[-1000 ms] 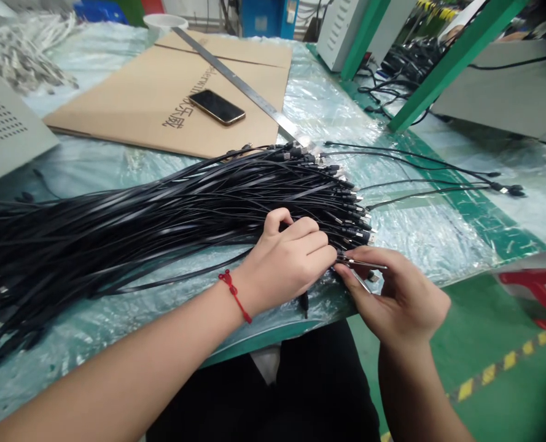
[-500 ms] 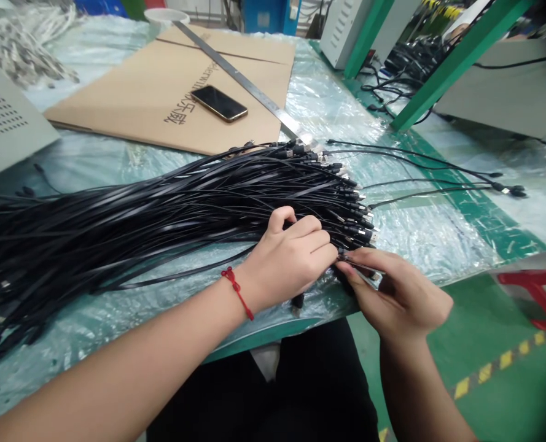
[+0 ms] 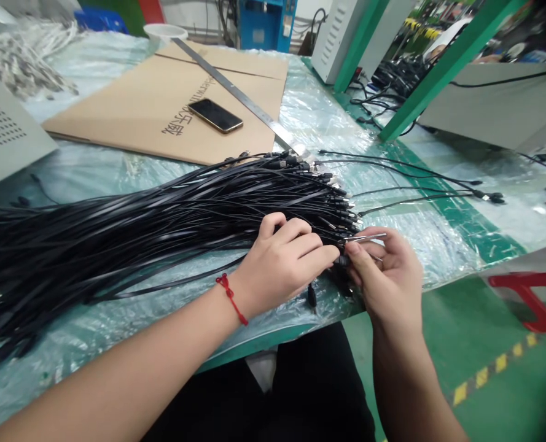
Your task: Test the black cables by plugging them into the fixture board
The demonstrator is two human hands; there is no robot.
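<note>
A thick bundle of black USB cables [image 3: 199, 209] lies across the table, its metal plugs gathered at the right end. My left hand [image 3: 291, 258], a red cord round its wrist, is closed at the near edge of the plug ends. Its fingertips pinch a black cable connector [image 3: 343, 261], partly hidden by the fingers. Facing it, my right hand [image 3: 387, 264] grips slim metal tweezers [image 3: 369, 237], their tips at that connector. Just below my left hand, a loose black plug [image 3: 312, 296] hangs near the table's front edge.
Behind the bundle lies a cardboard sheet [image 3: 129, 116] bearing a phone [image 3: 215, 115] and a steel ruler [image 3: 236, 92]. Several loose cables [image 3: 406, 161] stretch right. A grey vented box [image 3: 10, 123] stands left, a green post [image 3: 438, 80] back right, and a red stool [image 3: 526, 301] right.
My right hand has turned more upright and opened its view of the tweezers. My left index finger has stretched further toward the connector. The whole view has shifted slightly.
</note>
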